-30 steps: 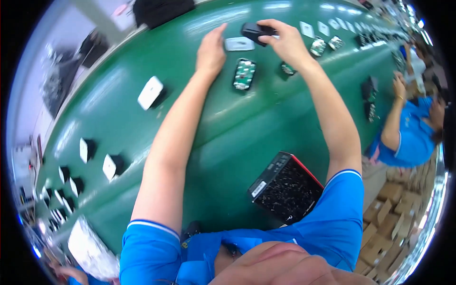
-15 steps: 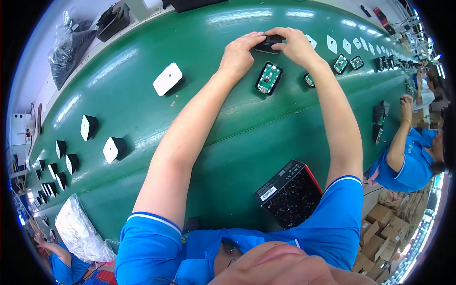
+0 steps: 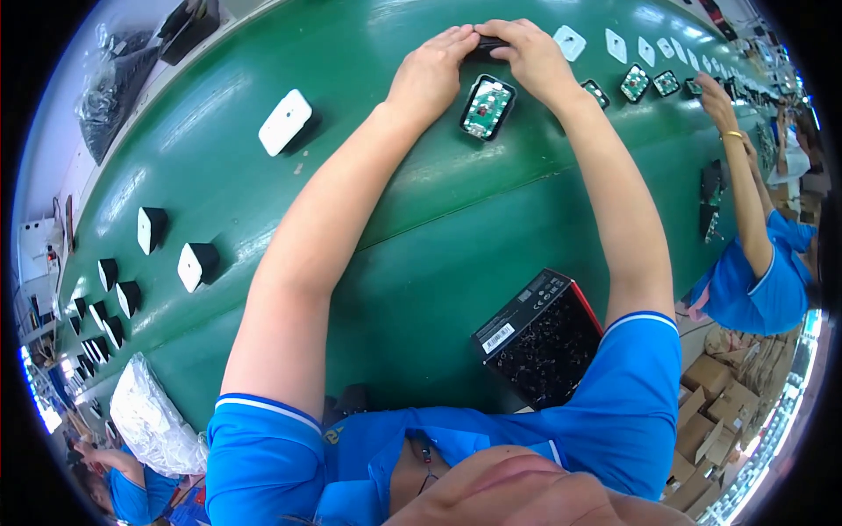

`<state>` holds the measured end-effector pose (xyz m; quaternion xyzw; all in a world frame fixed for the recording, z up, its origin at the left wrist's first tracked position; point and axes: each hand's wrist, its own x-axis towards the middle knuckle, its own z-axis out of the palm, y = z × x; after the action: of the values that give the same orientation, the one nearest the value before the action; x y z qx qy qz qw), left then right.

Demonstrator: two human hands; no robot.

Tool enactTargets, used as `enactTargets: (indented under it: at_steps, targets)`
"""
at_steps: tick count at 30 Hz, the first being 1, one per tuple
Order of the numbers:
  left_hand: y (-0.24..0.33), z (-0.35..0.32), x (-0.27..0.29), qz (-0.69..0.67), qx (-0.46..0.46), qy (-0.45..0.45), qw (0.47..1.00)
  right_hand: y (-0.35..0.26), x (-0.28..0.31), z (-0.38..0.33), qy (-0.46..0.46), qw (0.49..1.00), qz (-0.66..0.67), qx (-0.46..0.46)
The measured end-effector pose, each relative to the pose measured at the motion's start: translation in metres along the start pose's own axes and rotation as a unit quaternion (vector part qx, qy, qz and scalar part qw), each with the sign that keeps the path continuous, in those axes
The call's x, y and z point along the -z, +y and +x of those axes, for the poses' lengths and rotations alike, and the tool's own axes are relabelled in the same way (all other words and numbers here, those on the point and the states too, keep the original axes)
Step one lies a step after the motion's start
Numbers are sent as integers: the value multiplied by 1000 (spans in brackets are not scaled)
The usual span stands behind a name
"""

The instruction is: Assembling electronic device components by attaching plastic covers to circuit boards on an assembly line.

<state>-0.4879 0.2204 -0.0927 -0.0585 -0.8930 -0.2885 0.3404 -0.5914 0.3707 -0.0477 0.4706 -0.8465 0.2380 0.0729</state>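
Green table [image 3: 421,337], black casing [image 3: 485,50], blue white-trimmed sleeve [image 3: 267,451]

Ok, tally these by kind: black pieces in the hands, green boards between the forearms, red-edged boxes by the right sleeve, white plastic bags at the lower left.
Black piece between the left hand and right hand, partly hidden: 1 visible
Green board: 1
Red-edged box: 1
White plastic bag: 1
Total: 4

Black casing [image 3: 485,53], mostly hidden, held between fingers [image 3: 457,41].
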Motion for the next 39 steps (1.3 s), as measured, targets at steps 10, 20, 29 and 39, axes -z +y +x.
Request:
enactTargets:
  at_steps: [10, 20, 29, 39]
  targets:
    - [-10, 40, -7, 128, -61, -10, 990, -6, 12, 43, -26, 992, 47, -112]
    - [41, -27, 128, -187, 303, -186, 916, -72, 99, -42, 139, 968, 129, -164]
    - [24, -43, 152, -119, 268, -343, 892, -128, 124, -111, 137, 966, 184, -118]
    - [52, -50, 203, 78, 408, -401, 817, -232, 159, -213, 153, 968, 188, -69]
